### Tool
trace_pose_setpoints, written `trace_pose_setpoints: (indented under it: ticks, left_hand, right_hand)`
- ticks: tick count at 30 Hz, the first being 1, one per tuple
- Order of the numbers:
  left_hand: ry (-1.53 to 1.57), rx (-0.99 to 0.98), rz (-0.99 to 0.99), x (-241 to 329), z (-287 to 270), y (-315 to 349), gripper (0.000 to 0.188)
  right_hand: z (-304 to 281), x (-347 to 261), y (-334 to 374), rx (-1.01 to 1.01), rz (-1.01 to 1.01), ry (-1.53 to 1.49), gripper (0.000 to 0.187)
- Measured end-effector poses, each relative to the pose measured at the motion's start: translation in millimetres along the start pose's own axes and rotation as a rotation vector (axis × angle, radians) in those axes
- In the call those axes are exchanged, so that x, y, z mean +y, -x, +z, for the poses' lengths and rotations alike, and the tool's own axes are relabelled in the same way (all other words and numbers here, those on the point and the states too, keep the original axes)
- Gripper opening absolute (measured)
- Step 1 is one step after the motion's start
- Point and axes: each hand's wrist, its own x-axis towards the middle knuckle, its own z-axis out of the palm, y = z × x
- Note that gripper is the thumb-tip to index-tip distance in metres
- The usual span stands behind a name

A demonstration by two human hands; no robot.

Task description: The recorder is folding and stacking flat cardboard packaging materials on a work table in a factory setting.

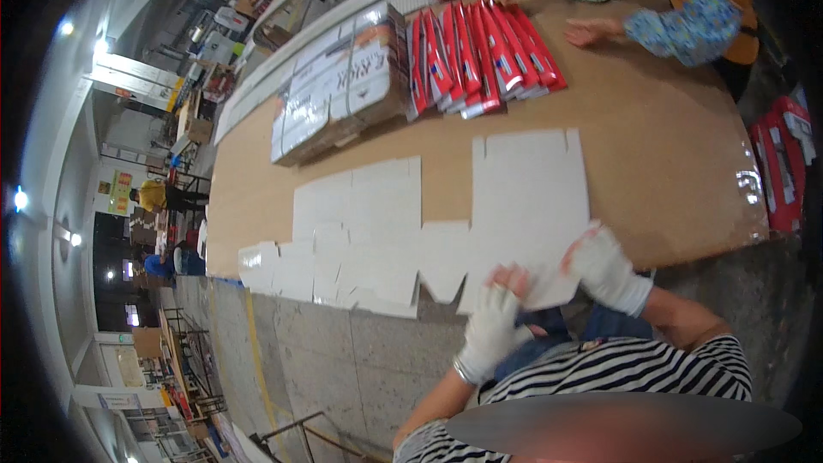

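My left hand (495, 317), in a white fingerless glove, grips the near edge of a flat white cardboard box blank (527, 206) that hangs over the table's front edge. Just to its right, my right hand (607, 267), also gloved, holds the same blank's near corner. More flat white blanks (360, 231) lie spread to the left on the brown table (677, 154).
A stack of bundled flat cartons (343, 86) sits further back, beside a row of red packages (480, 56). Across the table a person in an orange top rests a hand (591, 32) on it. Red boxes (784, 163) stand at the right. Speckled floor (343, 369) lies below.
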Motion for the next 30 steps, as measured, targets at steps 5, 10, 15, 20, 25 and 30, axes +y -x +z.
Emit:
trace_pose_setpoints:
  ticks: [5,10,15,20,25,30]
  left_hand:
    - [-0.408,-0.01,0.131,-76.0,28.7,-6.5,0.066]
    - [-0.008,-0.009,0.204,-76.9,52.1,-40.6,0.038]
    - [0.174,0.114,0.032,-41.6,89.7,-59.2,0.036]
    - [-0.114,0.144,0.38,-23.8,108.2,-65.0,0.034]
    - [0.362,-0.085,0.296,12.3,118.8,-79.9,0.029]
    - [0.197,0.206,0.107,23.0,153.1,-93.8,0.049]
  right_hand:
    - [-68.2,13.8,73.5,0.054,0.484,-0.274,0.034]
    - [-100.2,25.6,141.6,0.055,0.691,-0.298,0.023]
    - [-98.2,24.5,197.2,0.001,0.66,0.115,0.032]
    - [-82.0,14.1,202.1,0.102,0.794,0.164,0.065]
    - [-68.4,31.2,194.0,0.265,1.14,0.055,0.081]
    - [-53.3,38.7,180.9,0.261,1.405,0.014,0.085]
